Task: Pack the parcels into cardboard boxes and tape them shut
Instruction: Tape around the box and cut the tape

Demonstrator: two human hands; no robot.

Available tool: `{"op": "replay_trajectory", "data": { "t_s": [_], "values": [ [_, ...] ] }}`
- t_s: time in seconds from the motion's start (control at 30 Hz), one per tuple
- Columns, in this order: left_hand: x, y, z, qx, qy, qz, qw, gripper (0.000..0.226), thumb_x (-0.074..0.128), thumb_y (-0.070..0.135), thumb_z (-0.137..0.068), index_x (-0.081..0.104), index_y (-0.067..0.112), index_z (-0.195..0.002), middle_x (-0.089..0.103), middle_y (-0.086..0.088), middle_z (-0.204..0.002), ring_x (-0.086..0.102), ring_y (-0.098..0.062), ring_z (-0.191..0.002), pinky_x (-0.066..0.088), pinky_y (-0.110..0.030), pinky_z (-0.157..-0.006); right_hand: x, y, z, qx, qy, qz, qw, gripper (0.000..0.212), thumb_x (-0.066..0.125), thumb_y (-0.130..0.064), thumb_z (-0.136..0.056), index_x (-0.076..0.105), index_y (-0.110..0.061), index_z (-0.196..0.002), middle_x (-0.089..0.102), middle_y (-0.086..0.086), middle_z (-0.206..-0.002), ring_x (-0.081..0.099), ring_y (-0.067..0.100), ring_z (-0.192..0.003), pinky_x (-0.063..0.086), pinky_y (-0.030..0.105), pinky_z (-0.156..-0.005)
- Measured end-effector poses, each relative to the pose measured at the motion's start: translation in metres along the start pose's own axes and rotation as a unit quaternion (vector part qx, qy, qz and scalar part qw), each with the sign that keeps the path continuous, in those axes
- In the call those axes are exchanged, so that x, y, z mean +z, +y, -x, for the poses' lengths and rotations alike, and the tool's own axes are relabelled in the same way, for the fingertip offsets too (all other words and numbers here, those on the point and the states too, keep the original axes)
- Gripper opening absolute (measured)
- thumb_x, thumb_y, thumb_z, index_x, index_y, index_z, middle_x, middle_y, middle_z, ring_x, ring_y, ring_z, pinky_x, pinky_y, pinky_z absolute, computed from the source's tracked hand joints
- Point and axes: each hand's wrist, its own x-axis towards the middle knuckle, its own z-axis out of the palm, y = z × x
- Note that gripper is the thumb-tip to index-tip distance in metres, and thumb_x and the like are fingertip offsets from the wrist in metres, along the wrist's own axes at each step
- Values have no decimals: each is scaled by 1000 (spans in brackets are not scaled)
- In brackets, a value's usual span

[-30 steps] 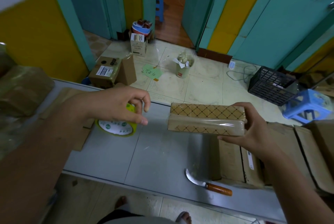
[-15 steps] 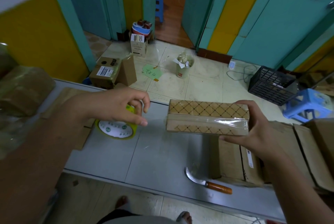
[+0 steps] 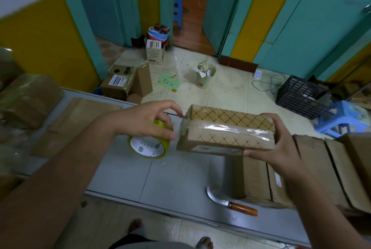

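Head view, A notes: cardboard box [image 3: 226, 128] is held in the air at centre-right of the frame, above the table [image 3: 160, 178]. Its long axis runs left to right across the frame. A strip of clear tape lies along the top seam.

B: Hands?

A: Right hand [image 3: 281, 148] grips the box's right end, thumb under the near edge, fingers curled over the far edge. Left hand [image 3: 148, 122] sits just left of the box's left end, fingers curled on the tape roll [image 3: 148, 146], thumb and forefinger tips close to that end. A glossy film seems to cover that end; any tape stretched between roll and box is too faint to confirm.

B: Which relation governs the next move?

A: Judgement: the roll lies off the box's left short end, roughly in line with the long axis. The left hand is nearer, so wrapping that end falls to it while the right hand steadies. Knife [image 3: 230, 202] lies lower centre, well apart from both hands.
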Motion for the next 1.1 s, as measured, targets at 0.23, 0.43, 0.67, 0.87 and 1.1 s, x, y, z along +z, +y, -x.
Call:
{"op": "replay_trajectory", "data": {
  "t_s": [0.23,0.43,0.67,0.87,1.1],
  "values": [
    [12,-21,-7,-31,20,70,997,60,84,42,-85,57,36,-138,67,5,-128,61,-9,-127,53,-42,-109,7,43,-18,93,-45,-92,990,106,102,-40,-47,53,-31,-141,65,6,-134,64,30,-124,58,57,-97],
    [26,-50,-4,-61,-38,176,982,75,87,46,-83,54,30,-148,57,4,-153,54,-22,-142,41,-61,-117,37,73,-46,158,-103,-276,942,103,98,-13,-54,53,-27,-146,56,30,-138,61,48,-124,60,51,-91],
    [56,-50,-4,-21,110,216,970,53,78,9,-89,62,9,-139,72,-1,-133,66,-15,-127,54,-30,-105,107,99,-77,198,-26,-343,918,76,85,-23,-82,51,-25,-149,61,7,-146,53,28,-139,35,46,-119],
    [83,-66,-37,-40,242,180,953,64,85,15,-87,60,22,-146,70,4,-135,74,-14,-113,61,-37,-94,142,110,-68,245,-15,-199,949,96,87,-52,-77,41,-27,-158,51,5,-156,51,19,-141,40,39,-109],
    [117,-109,-67,-141,248,15,958,83,82,53,-73,51,44,-150,69,19,-135,73,-9,-106,57,-37,-101,130,137,-23,244,-60,85,964,60,71,-38,-97,53,-11,-148,62,8,-141,61,24,-129,48,32,-104]
  ]
}}
